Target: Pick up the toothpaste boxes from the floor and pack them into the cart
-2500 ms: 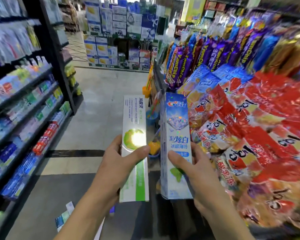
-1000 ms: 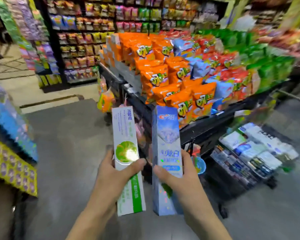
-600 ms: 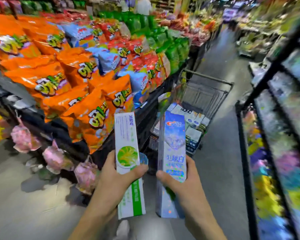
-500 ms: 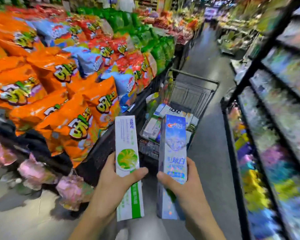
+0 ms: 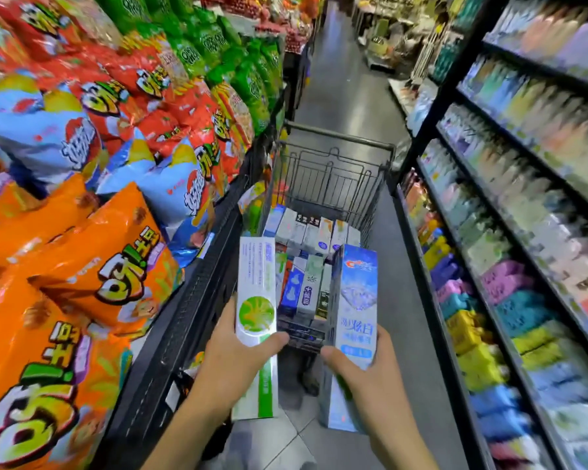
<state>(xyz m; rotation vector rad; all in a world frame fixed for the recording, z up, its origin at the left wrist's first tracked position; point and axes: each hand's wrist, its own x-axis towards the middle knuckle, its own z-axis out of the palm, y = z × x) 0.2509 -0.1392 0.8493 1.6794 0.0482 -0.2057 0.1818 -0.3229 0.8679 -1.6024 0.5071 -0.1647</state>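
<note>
Two hands hold toothpaste boxes upright in front of a wire shopping cart (image 5: 333, 171) standing in a store aisle. The left hand (image 5: 233, 361) grips a white-and-green box (image 5: 256, 300), thumb across its front; the right hand (image 5: 364, 368) grips a blue-and-white box (image 5: 355, 300) in the same manner. Both boxes stand on the near side of the cart, apart from each other. Inside the cart lie many packed toothpaste boxes (image 5: 306, 259) in rows. Left of the cart, a dark display stand (image 5: 190, 300) carries orange, blue, red and green snack bags (image 5: 92, 259). Right of the cart, black shelving (image 5: 455, 96) holds blurred pastel packages.
</note>
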